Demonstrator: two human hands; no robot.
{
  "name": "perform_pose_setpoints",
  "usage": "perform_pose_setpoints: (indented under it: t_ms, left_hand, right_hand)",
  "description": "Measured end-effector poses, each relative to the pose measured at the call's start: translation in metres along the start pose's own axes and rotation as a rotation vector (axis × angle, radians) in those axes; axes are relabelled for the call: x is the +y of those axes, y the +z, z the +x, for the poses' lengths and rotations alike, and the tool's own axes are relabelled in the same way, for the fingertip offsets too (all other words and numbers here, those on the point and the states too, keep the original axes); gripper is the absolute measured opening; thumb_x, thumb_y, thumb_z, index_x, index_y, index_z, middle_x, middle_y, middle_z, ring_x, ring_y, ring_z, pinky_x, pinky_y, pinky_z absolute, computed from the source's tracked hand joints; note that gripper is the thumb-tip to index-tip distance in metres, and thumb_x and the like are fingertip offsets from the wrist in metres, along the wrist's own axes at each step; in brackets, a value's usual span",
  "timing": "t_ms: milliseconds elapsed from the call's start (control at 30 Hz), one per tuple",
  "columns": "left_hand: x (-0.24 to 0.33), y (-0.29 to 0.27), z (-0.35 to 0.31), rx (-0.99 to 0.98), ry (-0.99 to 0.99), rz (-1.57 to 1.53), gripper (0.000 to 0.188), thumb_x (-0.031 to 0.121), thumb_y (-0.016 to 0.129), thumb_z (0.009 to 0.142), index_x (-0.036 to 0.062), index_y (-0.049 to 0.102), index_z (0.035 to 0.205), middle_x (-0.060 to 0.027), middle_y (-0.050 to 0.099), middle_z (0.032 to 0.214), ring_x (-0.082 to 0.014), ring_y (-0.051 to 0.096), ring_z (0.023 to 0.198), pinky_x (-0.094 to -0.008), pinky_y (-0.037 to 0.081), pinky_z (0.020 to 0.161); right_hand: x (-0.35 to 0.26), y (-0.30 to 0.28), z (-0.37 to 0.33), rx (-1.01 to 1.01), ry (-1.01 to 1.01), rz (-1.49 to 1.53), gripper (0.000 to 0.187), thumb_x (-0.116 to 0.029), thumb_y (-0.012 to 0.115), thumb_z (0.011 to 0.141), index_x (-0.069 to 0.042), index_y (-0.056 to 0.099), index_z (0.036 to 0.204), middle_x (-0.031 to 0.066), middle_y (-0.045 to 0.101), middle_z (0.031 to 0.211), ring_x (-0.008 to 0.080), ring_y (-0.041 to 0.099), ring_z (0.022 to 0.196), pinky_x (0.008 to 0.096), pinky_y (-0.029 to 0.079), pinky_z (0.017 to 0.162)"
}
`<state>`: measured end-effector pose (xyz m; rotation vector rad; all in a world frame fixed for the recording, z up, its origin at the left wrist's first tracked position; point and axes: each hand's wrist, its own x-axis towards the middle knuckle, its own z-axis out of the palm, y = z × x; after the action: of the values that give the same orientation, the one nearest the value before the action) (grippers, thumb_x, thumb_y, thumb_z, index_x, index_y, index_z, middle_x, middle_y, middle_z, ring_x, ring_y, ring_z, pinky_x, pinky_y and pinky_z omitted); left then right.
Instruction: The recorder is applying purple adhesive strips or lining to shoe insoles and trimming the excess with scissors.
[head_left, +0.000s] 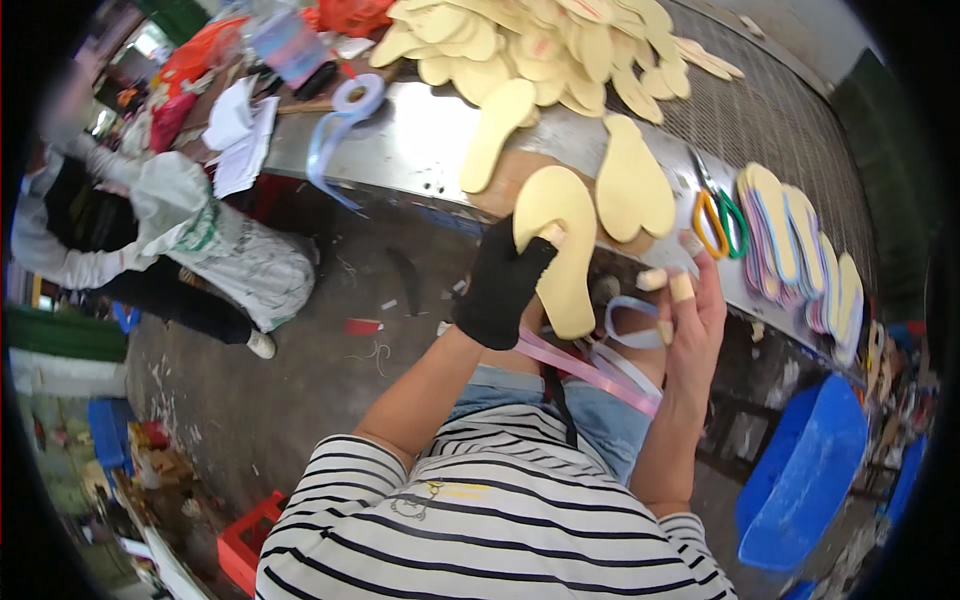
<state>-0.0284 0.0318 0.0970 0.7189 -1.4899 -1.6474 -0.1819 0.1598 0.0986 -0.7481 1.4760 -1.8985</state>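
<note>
My left hand [497, 290], in a black fingerless glove, grips a pale yellow insole [570, 285] by its edge, the thumb lying on its face. Off to the right my right hand [692, 310] is raised with its fingers apart and pale coverings on the fingertips; I see nothing gripped in it. A pale ribbon loop [634, 340] hangs beside its lower fingertip. Across my lap lie pink ribbons [585, 368]. On the metal table edge in front rest a joined pair of insoles [635, 185], a single insole [497, 135] and scissors [718, 212] with orange and green handles.
A large heap of insoles [540, 50] covers the table's far side. Stacked insoles [790, 235] stand at the right. A ribbon roll [357, 95] lies at the left. Below right is a blue tub [805, 475]. Another person [85, 220] is beside a white sack [225, 245].
</note>
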Motion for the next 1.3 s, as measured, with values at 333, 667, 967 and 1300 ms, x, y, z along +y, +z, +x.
perform_pose_setpoints:
  t_ms: [333, 667, 967, 1300]
  left_hand:
    - [0.000, 0.007, -0.019, -0.005, 0.099, -0.081, 0.028, 0.006, 0.058, 0.084, 0.0004, 0.055, 0.111, -0.0031, 0.062, 0.097, -0.0091, 0.056, 0.086, -0.0250, 0.046, 0.075]
    - [-0.001, 0.006, -0.021, -0.006, 0.195, -0.130, 0.028, 0.006, 0.059, 0.083, 0.0003, 0.056, 0.110, -0.0034, 0.062, 0.096, -0.0090, 0.056, 0.086, -0.0244, 0.046, 0.074]
    - [-0.002, 0.010, -0.023, -0.010, 0.192, -0.166, 0.028, 0.007, 0.060, 0.082, -0.0003, 0.057, 0.109, -0.0041, 0.062, 0.097, -0.0101, 0.056, 0.086, -0.0255, 0.046, 0.075]
    - [0.005, 0.007, -0.019, -0.024, 0.198, -0.008, 0.030, 0.006, 0.059, 0.083, -0.0007, 0.055, 0.112, -0.0057, 0.061, 0.100, -0.0111, 0.056, 0.089, -0.0264, 0.046, 0.077]
  right_hand:
    - [-0.016, 0.039, -0.004, -0.158, -0.025, 0.003, 0.011, -0.008, 0.057, 0.086, -0.001, 0.059, 0.095, 0.0008, 0.062, 0.078, 0.0003, 0.046, 0.054, 0.0149, 0.031, 0.046]
    - [-0.014, 0.049, 0.000, -0.093, 0.051, 0.098, 0.015, -0.010, 0.063, 0.083, 0.001, 0.064, 0.094, -0.0003, 0.061, 0.074, 0.0000, 0.044, 0.053, 0.0150, 0.031, 0.046]
    - [-0.011, 0.051, 0.001, -0.098, 0.094, 0.217, 0.015, -0.010, 0.064, 0.083, 0.002, 0.065, 0.092, 0.0010, 0.062, 0.076, 0.0014, 0.051, 0.063, 0.0146, 0.038, 0.053]
    - [0.003, 0.056, -0.003, 0.134, -0.415, -0.351, 0.010, -0.001, 0.067, 0.074, 0.002, 0.058, 0.078, 0.0010, 0.055, 0.079, 0.0041, 0.043, 0.057, 0.0169, 0.033, 0.050]
